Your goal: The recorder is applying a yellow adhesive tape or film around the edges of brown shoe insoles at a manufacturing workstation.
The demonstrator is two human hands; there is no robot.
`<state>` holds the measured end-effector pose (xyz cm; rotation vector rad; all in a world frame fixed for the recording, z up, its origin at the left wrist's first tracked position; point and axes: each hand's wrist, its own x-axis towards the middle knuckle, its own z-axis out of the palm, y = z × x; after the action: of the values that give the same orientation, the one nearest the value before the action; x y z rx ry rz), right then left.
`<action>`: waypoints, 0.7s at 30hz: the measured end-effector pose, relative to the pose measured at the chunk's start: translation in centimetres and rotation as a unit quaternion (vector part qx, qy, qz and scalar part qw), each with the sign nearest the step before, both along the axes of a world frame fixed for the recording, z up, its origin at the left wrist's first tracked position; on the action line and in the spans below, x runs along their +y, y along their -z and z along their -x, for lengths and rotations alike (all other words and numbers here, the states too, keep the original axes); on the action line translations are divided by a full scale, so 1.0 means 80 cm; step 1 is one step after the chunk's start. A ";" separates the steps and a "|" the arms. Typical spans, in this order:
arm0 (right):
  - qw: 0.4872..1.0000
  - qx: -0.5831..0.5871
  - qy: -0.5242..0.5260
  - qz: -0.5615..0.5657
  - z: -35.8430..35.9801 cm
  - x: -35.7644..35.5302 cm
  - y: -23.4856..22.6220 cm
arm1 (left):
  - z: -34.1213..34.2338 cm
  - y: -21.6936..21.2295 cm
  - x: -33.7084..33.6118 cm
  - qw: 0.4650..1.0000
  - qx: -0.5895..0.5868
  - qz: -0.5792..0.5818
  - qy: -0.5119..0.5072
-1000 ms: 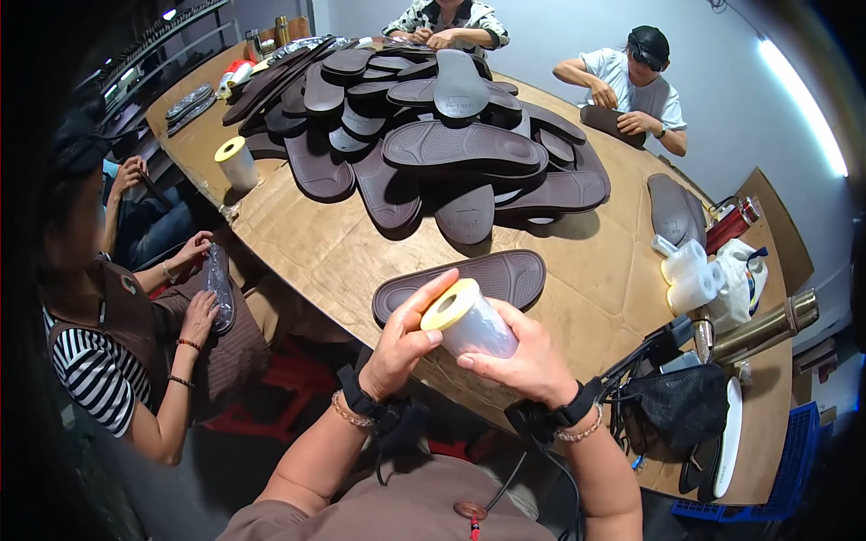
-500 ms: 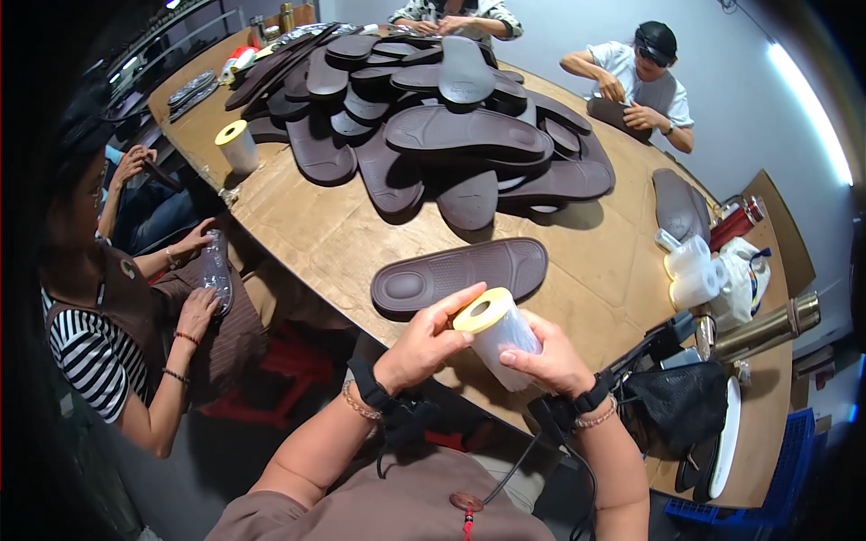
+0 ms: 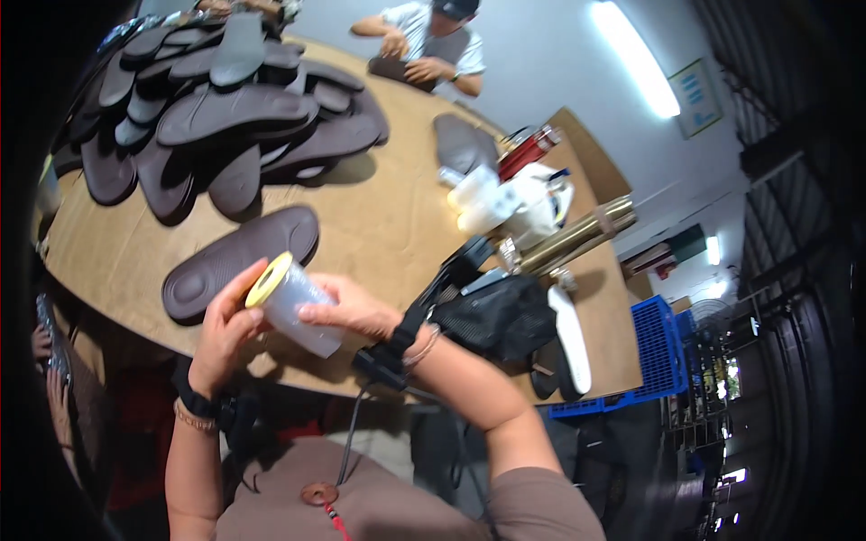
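A roll of clear plastic film (image 3: 305,316) with a yellow end and a hollow core is held tilted between my two hands, over the table's near edge. My left hand (image 3: 225,325) grips its yellow end, fingers behind and thumb in front. Round the other side of the roll closes my right hand (image 3: 356,311), its thumb lying on the film. Just beyond the roll, a brown shoe sole (image 3: 257,243) lies flat on the table (image 3: 379,207). My left fingers partly overlap its near edge in the view.
A heap of brown soles (image 3: 234,117) fills the far left. At the right are more film rolls (image 3: 483,200), a red flask (image 3: 529,151), a gold flask (image 3: 582,234), a black mesh bag (image 3: 496,316) and a blue crate (image 3: 657,347). Across the table a co-worker's hands (image 3: 424,68) handle a brown sole.
The view has swung to the right, so the table and heap sit farther left in it. Both hands still hold the film roll, now tipped more to one side.
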<state>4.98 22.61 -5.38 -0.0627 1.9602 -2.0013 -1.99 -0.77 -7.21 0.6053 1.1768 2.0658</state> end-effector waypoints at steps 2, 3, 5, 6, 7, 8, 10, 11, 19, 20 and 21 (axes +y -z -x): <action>0.999 -0.035 0.004 -0.016 0.004 -0.001 -0.003 | -0.009 -0.014 0.005 0.995 0.074 0.038 -0.061; 0.999 -0.036 0.012 -0.017 0.004 -0.002 -0.005 | -0.012 -0.025 0.001 0.970 0.156 0.142 -0.120; 0.998 -0.041 0.026 0.029 0.003 0.004 -0.013 | -0.036 -0.052 -0.011 0.892 0.371 0.129 -0.223; 0.998 -0.034 0.027 0.039 0.005 0.010 -0.017 | -0.048 -0.067 -0.016 0.838 0.479 0.119 -0.232; 0.998 -0.038 0.028 0.048 0.007 0.018 -0.021 | -0.063 -0.080 -0.015 0.820 0.541 0.078 -0.172; 0.996 -0.029 0.046 0.075 0.009 0.025 -0.023 | -0.074 -0.089 -0.005 0.809 0.585 -0.004 -0.051; 0.992 -0.025 0.076 0.101 0.014 0.032 -0.024 | -0.114 -0.101 0.011 0.776 0.609 -0.049 0.154; 0.990 -0.010 0.072 0.118 0.017 0.035 -0.025 | -0.132 -0.103 0.024 0.747 0.637 -0.068 0.176; 0.998 -0.010 0.068 -0.015 0.024 0.043 -0.009 | -0.161 -0.099 0.055 0.706 0.650 -0.156 0.233; 0.998 0.003 0.062 -0.025 0.025 0.046 -0.005 | -0.160 -0.100 0.052 0.707 0.649 -0.165 0.229; 0.999 0.014 0.049 -0.016 0.024 0.048 0.000 | -0.161 -0.101 0.048 0.712 0.641 -0.175 0.227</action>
<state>3.08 26.47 -5.42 0.0127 2.0491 -2.0394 10.89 3.10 0.89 2.4845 1.0287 1.2424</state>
